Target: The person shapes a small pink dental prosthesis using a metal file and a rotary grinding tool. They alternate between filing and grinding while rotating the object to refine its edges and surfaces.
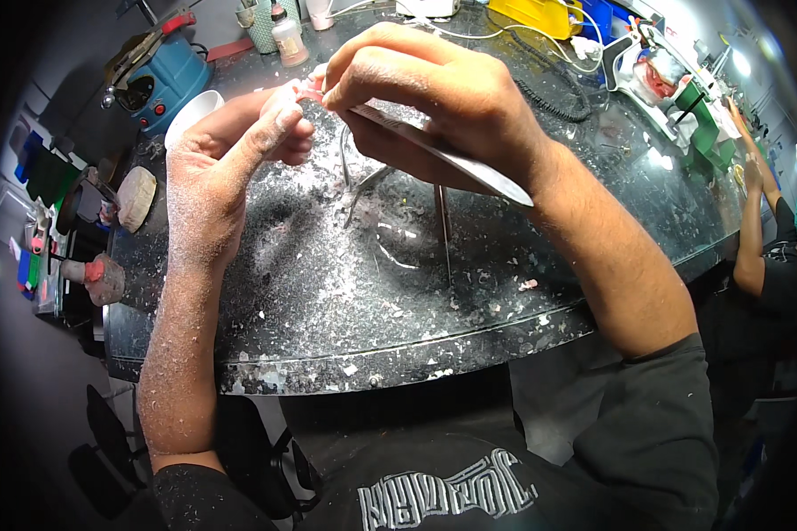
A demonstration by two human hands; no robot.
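A person bends over a dust-strewn black workbench (496, 310), both hands meeting fingertip to fingertip at a small pink piece (310, 91). The left hand (226, 168), powdered white to the forearm, pinches the piece between thumb and fingertips, its remaining fingers curled loosely. The right hand (447, 93) is closed around a flat metal tool (474, 170) whose broad end juts out below the palm toward the wrist; the working end is hidden behind the fingers, so contact with the piece cannot be confirmed. The step in hand appears to be fine shaping — scraping or filing, judging by the pale dust (314, 265) below and between the hands. The next stroke would call for a steady left pinch and short, light right-hand pressure, clear of the left thumb. Nearer the body than both hands, a slender metal rod (444, 234) lies below the right palm; a white cup (199, 111) stands just beyond the left wrist.
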